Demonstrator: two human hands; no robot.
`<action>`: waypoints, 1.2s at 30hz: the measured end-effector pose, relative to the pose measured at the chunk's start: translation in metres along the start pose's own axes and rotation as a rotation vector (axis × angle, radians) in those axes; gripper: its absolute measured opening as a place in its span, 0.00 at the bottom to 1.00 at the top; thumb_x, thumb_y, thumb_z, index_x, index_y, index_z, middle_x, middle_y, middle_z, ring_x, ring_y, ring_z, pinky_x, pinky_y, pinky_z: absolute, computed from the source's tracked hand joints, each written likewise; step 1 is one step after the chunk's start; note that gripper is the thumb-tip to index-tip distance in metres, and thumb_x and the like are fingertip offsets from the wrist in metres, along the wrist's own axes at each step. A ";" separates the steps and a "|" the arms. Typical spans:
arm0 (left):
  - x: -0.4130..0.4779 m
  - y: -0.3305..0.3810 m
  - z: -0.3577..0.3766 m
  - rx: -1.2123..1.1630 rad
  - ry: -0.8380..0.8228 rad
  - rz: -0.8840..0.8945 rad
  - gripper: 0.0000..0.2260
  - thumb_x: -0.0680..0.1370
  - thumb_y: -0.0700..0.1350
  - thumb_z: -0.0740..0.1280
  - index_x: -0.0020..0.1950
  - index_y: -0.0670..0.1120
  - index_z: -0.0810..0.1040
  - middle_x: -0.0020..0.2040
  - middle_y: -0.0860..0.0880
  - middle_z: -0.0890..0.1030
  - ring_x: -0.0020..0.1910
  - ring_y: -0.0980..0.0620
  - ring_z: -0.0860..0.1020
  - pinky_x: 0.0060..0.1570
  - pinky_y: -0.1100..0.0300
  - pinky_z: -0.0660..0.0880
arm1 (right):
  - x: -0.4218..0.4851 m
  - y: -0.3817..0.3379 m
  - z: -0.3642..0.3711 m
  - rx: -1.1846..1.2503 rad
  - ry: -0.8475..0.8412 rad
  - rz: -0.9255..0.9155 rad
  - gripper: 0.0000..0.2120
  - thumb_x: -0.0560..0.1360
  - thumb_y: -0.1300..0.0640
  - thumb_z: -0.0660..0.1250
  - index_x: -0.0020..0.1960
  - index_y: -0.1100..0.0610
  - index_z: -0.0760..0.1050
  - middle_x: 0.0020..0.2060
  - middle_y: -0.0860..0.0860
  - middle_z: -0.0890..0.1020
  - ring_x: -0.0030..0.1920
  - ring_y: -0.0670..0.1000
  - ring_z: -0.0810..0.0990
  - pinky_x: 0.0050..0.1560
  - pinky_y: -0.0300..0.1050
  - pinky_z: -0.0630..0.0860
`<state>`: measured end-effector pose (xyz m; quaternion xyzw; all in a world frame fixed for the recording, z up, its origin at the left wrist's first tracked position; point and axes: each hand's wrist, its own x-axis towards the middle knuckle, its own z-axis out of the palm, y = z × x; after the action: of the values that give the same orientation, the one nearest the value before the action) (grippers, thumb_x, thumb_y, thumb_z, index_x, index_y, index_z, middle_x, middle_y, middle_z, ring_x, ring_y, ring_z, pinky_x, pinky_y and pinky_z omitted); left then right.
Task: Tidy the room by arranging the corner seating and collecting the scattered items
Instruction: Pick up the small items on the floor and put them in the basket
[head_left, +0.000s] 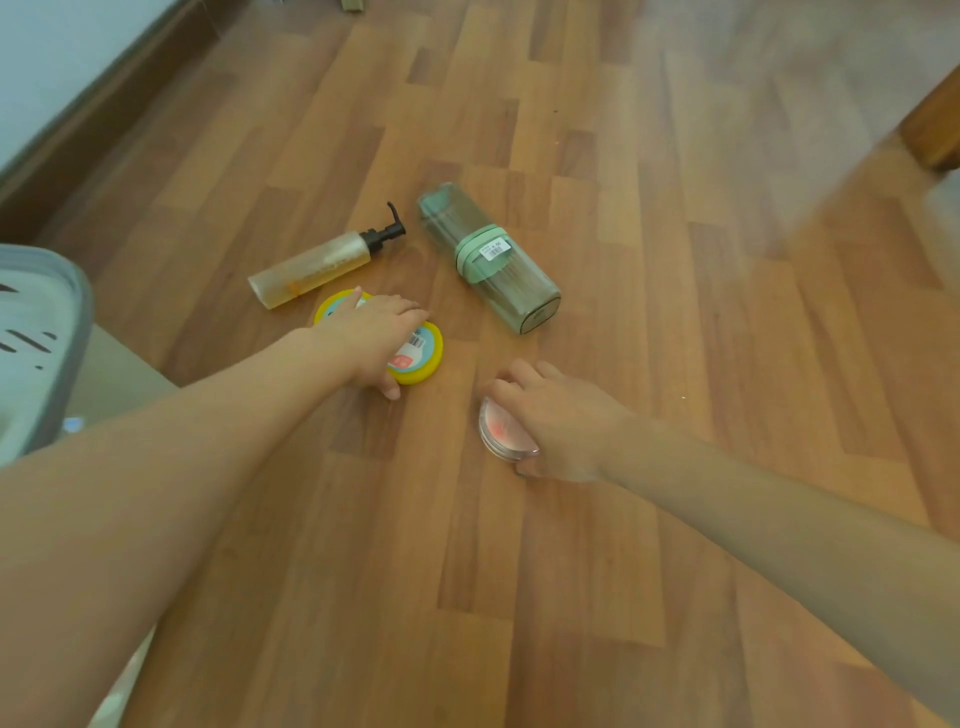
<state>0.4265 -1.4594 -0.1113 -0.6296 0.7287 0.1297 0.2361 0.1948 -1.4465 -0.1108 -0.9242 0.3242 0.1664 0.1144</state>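
Both arms stretch forward and down to the wooden floor (597, 545). The left hand (371, 345) lies palm-down over the yellow round tin (426, 358), fingers across its top, thumb hooked at the near rim. The right hand (558, 421) curls over the clear round compact (498, 428), tilting it on edge. The pump bottle (311, 265) and green case (488, 254) lie just beyond.

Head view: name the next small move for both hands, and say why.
Probably lift both at once. The left hand spans the yellow round tin, thumb at its near rim; the right hand curls round the clear compact. Both lie on the wooden floor; the pump bottle and green case wait beyond.
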 end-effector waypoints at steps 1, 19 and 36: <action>-0.001 -0.002 0.002 -0.007 0.027 -0.006 0.46 0.68 0.54 0.76 0.77 0.46 0.53 0.76 0.47 0.58 0.76 0.46 0.55 0.73 0.44 0.50 | 0.000 -0.001 0.001 0.000 0.000 0.012 0.36 0.69 0.48 0.73 0.71 0.49 0.60 0.64 0.49 0.66 0.58 0.54 0.70 0.49 0.48 0.76; -0.080 0.027 0.015 -0.059 0.136 -0.001 0.39 0.70 0.64 0.69 0.73 0.46 0.60 0.67 0.47 0.66 0.65 0.46 0.64 0.60 0.53 0.69 | -0.011 -0.020 -0.017 0.099 -0.026 0.123 0.40 0.61 0.41 0.75 0.70 0.46 0.64 0.57 0.49 0.69 0.56 0.55 0.72 0.47 0.47 0.73; -0.194 0.002 -0.052 -0.064 0.375 -0.085 0.36 0.69 0.67 0.67 0.70 0.48 0.64 0.64 0.47 0.70 0.61 0.47 0.68 0.56 0.53 0.70 | -0.043 -0.073 -0.127 0.042 0.140 0.075 0.39 0.57 0.36 0.74 0.65 0.40 0.67 0.54 0.46 0.72 0.51 0.51 0.75 0.46 0.48 0.77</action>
<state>0.4336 -1.3179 0.0312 -0.6802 0.7281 0.0229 0.0813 0.2392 -1.4075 0.0302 -0.9181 0.3694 0.0987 0.1046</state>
